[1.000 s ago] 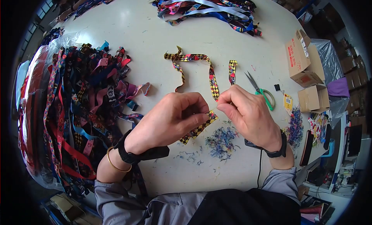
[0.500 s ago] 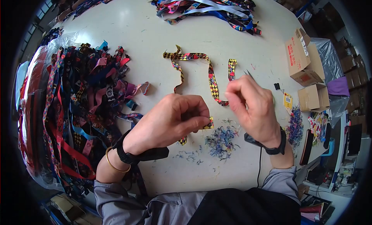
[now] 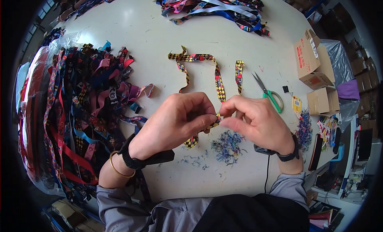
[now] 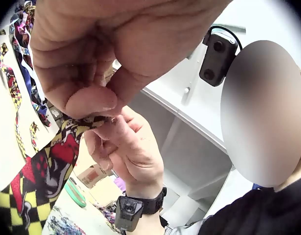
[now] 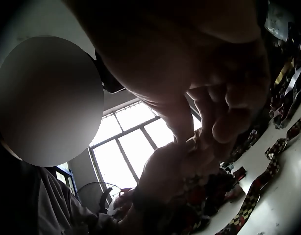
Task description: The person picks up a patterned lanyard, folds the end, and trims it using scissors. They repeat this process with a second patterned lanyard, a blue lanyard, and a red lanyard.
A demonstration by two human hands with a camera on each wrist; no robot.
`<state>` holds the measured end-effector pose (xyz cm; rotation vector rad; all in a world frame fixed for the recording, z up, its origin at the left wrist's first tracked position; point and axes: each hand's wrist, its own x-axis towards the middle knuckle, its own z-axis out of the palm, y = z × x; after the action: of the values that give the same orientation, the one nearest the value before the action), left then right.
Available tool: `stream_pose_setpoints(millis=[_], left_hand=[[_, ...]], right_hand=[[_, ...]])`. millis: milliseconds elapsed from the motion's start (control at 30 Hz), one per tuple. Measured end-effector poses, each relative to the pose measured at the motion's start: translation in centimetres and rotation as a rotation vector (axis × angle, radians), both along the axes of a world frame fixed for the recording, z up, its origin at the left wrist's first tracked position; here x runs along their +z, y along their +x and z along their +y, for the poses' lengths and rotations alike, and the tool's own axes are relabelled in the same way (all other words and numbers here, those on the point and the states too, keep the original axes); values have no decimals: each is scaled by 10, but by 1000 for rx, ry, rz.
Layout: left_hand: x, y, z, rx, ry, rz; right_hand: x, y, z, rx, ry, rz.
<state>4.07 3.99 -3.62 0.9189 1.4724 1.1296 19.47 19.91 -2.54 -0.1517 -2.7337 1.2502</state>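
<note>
My left hand [image 3: 179, 120] pinches a narrow patterned strap [image 4: 37, 181] between thumb and fingers, close to one end. The strap has yellow and black checks with red figures, and its lower part hangs below the hand. My right hand [image 3: 257, 120] has its thumb and index finger at that same end, pinching at the strap's tip right beside the left fingertips. The fingers hide most of the tip. Beyond the hands, a checked strap [image 3: 220, 86] lies bent across the table, and another short checked piece [image 3: 239, 74] lies to its right.
Green-handled scissors [image 3: 273, 100] lie beyond my right hand. Thread scraps [image 3: 228, 147] are heaped below the hands. A large pile of straps [image 3: 85, 120] stands at left, another bundle [image 3: 213, 10] at the back. Cardboard boxes [image 3: 313, 64] stand at right.
My right hand pulled away from the strap end towards the upper right, then came back to it. The left hand kept its hold, and the strap end shifted slightly.
</note>
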Motion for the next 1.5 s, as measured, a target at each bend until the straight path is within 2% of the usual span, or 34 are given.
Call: stream_pose_setpoints(millis=[200, 400, 700, 800, 900, 1000, 1100, 1300, 1400, 1500], left_hand=[[-1, 3, 0, -22, 12, 43], [-3, 3, 1, -6, 9, 4], [-3, 1, 0, -1, 10, 8], [-3, 0, 0, -8, 6, 9], [-4, 0, 0, -8, 7, 16], [-3, 0, 0, -10, 5, 17], [-3, 1, 0, -7, 7, 15], [-2, 0, 0, -28, 14, 18], [-1, 0, 0, -42, -5, 6], [0, 0, 0, -38, -8, 3]], right_hand=[[-7, -2, -2, 37, 54, 53], [-2, -1, -2, -32, 87, -15], [-6, -1, 2, -122, 168, 94], [6, 2, 6, -97, 206, 25], [7, 9, 13, 146, 241, -184], [-4, 7, 11, 94, 131, -27], [-2, 5, 5, 10, 23, -2], [1, 1, 1, -47, -14, -11], [1, 0, 2, -104, 140, 37], [-2, 0, 0, -58, 8, 76]])
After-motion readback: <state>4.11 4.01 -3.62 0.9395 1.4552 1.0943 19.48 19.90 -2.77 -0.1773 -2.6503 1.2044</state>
